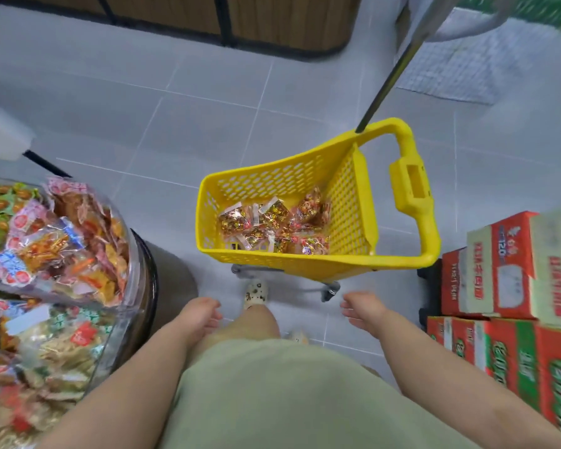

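A shopper is standing over a yellow trolley basket (266,181) at the centre of the frame, seen from above, with both arms reaching in from the bottom edge. The left hand (203,314), at lower centre-left, is hanging with its fingers loosely bent and is holding nothing; the right hand (366,311), at lower centre-right, is likewise carrying nothing, its fingers relaxed and pointing toward the left of the frame. Both hands are hovering just below the basket's near rim without touching it. Inside the basket, a heap of shiny red-and-gold snack packets (272,228) is lying across the bottom. The basket's thick yellow handle (412,189) is looping round its right side, and a grey pole (389,76) is rising from the far corner toward the upper right of the frame. One patterned shoe (256,293) is showing between the hands, just below the basket's wheels, above a pale green garment (272,400) that is filling the bottom centre. At the left edge, a clear display bin (128,254) is brimming with bagged snacks (55,241) in orange, red and blue wrappers. At the right edge, red-and-green cartons (506,270) are sitting stacked near the basket's handle. Grey floor tiles (143,108) are stretching across the upper half, toward a wooden fixture (272,21) along the top edge.
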Demonstrator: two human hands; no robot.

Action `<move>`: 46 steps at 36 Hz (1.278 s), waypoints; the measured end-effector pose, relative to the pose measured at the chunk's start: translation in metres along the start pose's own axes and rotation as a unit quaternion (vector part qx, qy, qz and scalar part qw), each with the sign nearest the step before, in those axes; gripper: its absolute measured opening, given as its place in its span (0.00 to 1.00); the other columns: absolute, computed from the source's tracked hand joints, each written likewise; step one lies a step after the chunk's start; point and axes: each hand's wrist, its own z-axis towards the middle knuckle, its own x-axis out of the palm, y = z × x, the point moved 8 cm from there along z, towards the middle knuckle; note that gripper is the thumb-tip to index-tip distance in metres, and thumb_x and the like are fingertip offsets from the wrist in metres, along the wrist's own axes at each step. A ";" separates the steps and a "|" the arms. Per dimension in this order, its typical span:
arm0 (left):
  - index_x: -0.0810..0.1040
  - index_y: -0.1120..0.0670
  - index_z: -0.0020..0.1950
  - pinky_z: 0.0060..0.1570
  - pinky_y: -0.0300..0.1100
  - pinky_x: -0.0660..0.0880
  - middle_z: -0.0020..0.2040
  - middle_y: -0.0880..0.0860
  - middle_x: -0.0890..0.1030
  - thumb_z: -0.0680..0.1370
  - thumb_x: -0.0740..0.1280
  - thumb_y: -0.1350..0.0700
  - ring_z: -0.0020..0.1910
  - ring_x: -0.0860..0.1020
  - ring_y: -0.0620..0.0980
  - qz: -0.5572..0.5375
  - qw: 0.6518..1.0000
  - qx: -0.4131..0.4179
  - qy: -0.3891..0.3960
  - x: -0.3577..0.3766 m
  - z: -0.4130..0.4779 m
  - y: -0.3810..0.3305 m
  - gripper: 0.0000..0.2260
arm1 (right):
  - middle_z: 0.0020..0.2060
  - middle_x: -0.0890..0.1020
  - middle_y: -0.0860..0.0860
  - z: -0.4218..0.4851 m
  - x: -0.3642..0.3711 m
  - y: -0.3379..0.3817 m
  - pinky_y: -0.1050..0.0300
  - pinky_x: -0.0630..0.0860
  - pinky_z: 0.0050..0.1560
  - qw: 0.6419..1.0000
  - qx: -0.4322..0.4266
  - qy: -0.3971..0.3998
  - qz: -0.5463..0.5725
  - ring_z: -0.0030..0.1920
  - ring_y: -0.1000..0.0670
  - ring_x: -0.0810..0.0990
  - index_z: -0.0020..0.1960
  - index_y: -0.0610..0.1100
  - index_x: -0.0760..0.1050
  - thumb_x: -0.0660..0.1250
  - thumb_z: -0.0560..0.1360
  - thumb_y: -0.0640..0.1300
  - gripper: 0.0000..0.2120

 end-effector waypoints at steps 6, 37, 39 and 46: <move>0.72 0.58 0.54 0.30 0.40 0.66 0.40 0.56 0.75 0.81 0.58 0.58 0.33 0.73 0.51 0.019 1.000 -0.002 0.014 -0.013 0.033 -0.055 0.07 | 0.38 0.75 0.49 0.016 0.010 0.082 0.62 0.67 0.34 0.999 -0.038 -0.009 0.033 0.35 0.52 0.73 0.46 0.44 0.71 0.59 0.79 0.42 0.03; 0.77 0.58 0.56 0.45 0.45 0.68 0.53 0.62 0.81 0.82 0.60 0.51 0.53 0.78 0.62 0.055 0.977 0.079 -0.188 -0.063 0.225 -0.170 0.13 | 0.59 0.78 0.47 0.229 0.238 0.240 0.58 0.74 0.51 0.957 -0.134 0.021 -0.256 0.50 0.48 0.77 0.65 0.45 0.72 0.66 0.75 0.45 0.19; 0.78 0.57 0.55 0.47 0.46 0.70 0.52 0.61 0.81 0.81 0.60 0.50 0.53 0.78 0.62 0.046 0.975 0.085 -0.198 -0.063 0.225 -0.169 0.12 | 0.60 0.77 0.47 0.241 0.255 0.238 0.57 0.73 0.56 0.960 -0.124 0.049 -0.246 0.52 0.48 0.77 0.68 0.45 0.68 0.68 0.74 0.44 0.23; 0.78 0.55 0.56 0.51 0.52 0.76 0.51 0.60 0.81 0.81 0.61 0.50 0.51 0.78 0.62 0.037 0.972 0.078 -0.218 -0.066 0.221 -0.165 0.11 | 0.53 0.79 0.48 0.257 0.271 0.214 0.62 0.70 0.42 0.972 -0.069 0.057 -0.218 0.46 0.49 0.78 0.65 0.44 0.69 0.70 0.74 0.44 0.22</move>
